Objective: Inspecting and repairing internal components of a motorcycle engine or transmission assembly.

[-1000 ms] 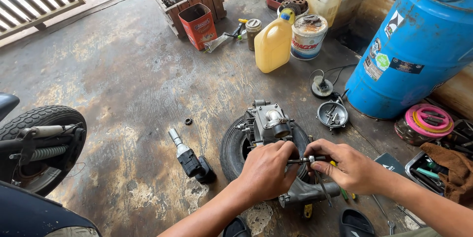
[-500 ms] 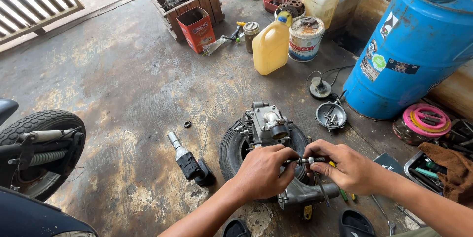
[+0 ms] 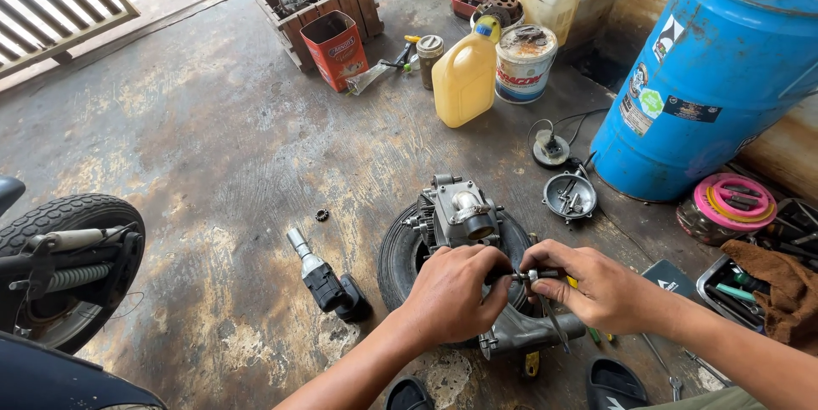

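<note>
Down on the oil-stained floor (image 3: 213, 146), an engine block (image 3: 464, 222) rests on a small tyre (image 3: 400, 256). Left hand (image 3: 452, 291) and right hand (image 3: 596, 286) both hold a clenched grip on a thin metal tool (image 3: 537, 275) over it.

Engine part (image 3: 464, 216): grey metal casting with a round port on top, standing on a small black tyre (image 3: 399, 258), lower centre of the frame.
Tool (image 3: 535, 275): thin dark metal rod, lying level, pinched between both hands just below the casting.
</note>
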